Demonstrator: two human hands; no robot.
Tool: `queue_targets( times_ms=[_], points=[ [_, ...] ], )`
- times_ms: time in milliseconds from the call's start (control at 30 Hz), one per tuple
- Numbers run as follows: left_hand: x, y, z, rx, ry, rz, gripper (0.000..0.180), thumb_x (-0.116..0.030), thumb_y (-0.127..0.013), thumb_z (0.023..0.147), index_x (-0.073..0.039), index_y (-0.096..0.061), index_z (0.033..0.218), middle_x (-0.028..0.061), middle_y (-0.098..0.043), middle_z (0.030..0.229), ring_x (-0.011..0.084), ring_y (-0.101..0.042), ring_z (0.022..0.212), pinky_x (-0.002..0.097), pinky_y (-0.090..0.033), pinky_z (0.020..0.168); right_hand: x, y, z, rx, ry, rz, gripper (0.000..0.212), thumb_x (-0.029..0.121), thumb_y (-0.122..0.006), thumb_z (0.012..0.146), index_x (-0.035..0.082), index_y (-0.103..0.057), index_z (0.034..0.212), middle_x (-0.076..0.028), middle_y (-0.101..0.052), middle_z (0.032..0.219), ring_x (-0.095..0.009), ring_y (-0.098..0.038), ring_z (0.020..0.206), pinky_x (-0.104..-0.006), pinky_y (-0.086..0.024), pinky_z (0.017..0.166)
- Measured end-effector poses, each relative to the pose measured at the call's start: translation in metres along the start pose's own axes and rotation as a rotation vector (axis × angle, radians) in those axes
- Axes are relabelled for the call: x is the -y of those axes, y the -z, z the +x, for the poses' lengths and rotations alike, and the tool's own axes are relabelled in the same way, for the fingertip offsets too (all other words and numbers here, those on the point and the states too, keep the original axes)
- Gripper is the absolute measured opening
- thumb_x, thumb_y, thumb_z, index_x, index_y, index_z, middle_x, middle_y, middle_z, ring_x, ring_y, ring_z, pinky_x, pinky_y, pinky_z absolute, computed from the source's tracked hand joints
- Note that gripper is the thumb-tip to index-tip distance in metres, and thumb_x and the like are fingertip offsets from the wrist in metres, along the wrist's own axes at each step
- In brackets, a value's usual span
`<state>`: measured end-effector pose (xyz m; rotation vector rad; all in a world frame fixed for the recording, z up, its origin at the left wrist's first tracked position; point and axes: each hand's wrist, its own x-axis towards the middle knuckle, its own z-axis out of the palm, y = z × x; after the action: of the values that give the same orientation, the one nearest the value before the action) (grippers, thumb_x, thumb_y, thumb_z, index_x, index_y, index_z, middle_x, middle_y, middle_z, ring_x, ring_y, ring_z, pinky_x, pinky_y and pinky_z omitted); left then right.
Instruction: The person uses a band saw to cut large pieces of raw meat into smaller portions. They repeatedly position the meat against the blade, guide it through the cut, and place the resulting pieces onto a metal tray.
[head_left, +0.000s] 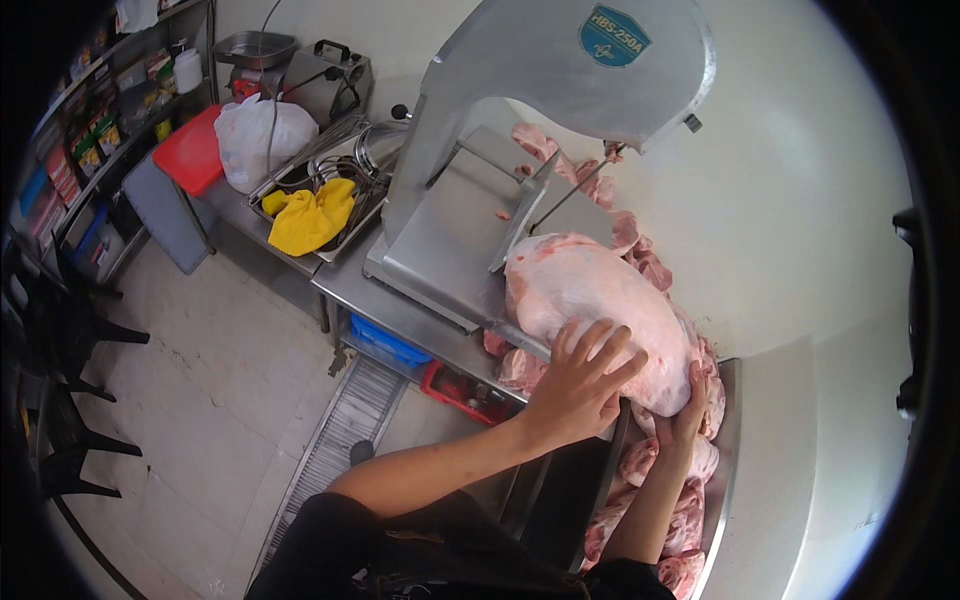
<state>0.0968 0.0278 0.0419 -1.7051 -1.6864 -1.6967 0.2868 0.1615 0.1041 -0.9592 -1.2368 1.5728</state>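
A large pale cut of meat (600, 285), smooth and fat-covered, lies across the near right part of a metal band saw (440, 230). Its far end is close to the thin upright saw blade (575, 195). My left hand (580, 385) rests on the near side of the cut with its fingers spread. Cupped round the near right end is my right hand (685, 410), partly beneath the meat and gripping it. Smaller meat pieces (632, 235) lie behind and beside the large cut. Part of the right hand's fingers is hidden by the meat.
More meat chunks (685, 520) fill a metal tray on the right. To the left, a steel table holds a yellow cloth (312, 217), a white plastic bag (262, 140) and a red board (190, 150). Below are blue (388, 342) and red crates (465, 392). Black chairs (85, 440) stand far left.
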Motion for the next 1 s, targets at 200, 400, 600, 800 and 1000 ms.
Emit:
queue_targets(
  times_ms=[200,400,600,800,1000],
  points=[
    [0.002,-0.004,0.005,0.03,-0.006,0.012,0.065,-0.021,-0.079,0.076,-0.02,-0.064,0.14,0.0135,-0.048,0.15,0.0364,-0.042,0.144,0.0659,-0.027,0.117,-0.002,0.001,0.003,-0.016,-0.003,-0.032,0.067,0.043,-0.069,0.102,0.0,-0.053,0.151,-0.015,-0.065,0.143,-0.027,-0.068,0.127,-0.0435,-0.057,0.106],
    [0.008,-0.011,0.01,0.035,-0.031,-0.024,0.065,-0.021,-0.078,0.076,-0.02,-0.064,0.139,0.0127,-0.048,0.15,0.0366,-0.041,0.144,0.0663,-0.027,0.117,0.003,-0.007,0.002,-0.014,-0.051,-0.038,0.069,0.045,-0.069,0.102,0.001,-0.053,0.152,-0.014,-0.065,0.144,-0.026,-0.067,0.128,-0.0425,-0.057,0.107],
    [0.014,-0.015,0.016,0.023,-0.042,-0.027,0.065,-0.021,-0.078,0.074,-0.019,-0.065,0.137,0.0107,-0.048,0.147,0.036,-0.042,0.142,0.0662,-0.027,0.117,-0.005,0.007,0.019,0.059,-0.02,0.016,0.069,0.043,-0.067,0.103,0.0,-0.051,0.154,-0.016,-0.063,0.147,-0.027,-0.065,0.132,-0.0429,-0.054,0.111],
    [0.013,-0.016,0.022,0.031,-0.031,0.039,0.064,-0.022,-0.077,0.071,-0.02,-0.066,0.134,0.0104,-0.049,0.143,0.0358,-0.042,0.139,0.0647,-0.028,0.116,-0.008,0.006,0.029,0.065,0.0,0.016,0.067,0.039,-0.068,0.104,-0.003,-0.05,0.153,-0.018,-0.062,0.149,-0.028,-0.063,0.134,-0.0423,-0.051,0.113],
    [0.012,-0.018,0.025,0.025,-0.026,0.037,0.067,-0.021,-0.078,0.068,-0.019,-0.066,0.134,0.0108,-0.048,0.143,0.0387,-0.041,0.137,0.0637,-0.029,0.116,-0.015,0.014,0.04,0.063,0.032,0.01,0.064,0.039,-0.066,0.104,0.0,-0.05,0.153,-0.017,-0.063,0.146,-0.028,-0.064,0.133,-0.0436,-0.051,0.114]
  ],
)
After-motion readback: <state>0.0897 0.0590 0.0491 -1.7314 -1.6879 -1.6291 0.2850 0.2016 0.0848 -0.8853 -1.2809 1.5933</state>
